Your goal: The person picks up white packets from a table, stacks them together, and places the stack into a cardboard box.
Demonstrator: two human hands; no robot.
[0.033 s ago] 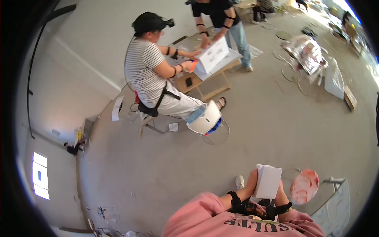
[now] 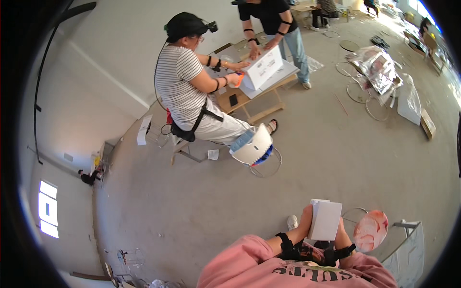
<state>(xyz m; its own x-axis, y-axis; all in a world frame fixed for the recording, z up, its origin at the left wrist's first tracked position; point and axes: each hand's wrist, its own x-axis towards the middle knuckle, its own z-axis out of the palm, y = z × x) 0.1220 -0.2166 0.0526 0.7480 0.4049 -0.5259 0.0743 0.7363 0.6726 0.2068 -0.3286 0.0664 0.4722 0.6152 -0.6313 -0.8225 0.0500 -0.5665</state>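
Note:
A small white box is held between my two hands, close in front of my pink sweatshirt. My left hand grips its left side, with the fingers partly behind it. On the right edge my right hand holds on; most of its fingers are hidden behind the box. A narrow white flap or second panel shows along the top left of the box. Black straps circle both my wrists.
A round pink-and-white stool seat stands right of my hands, beside a metal-framed panel. Ahead, two people work over a large white box on a wooden table. A white basket-like container sits near them. Plastic sheeting lies far right.
The far scene has shifted slightly right and down in the picture. Both my hands keep their hold on the white box, which has barely moved.

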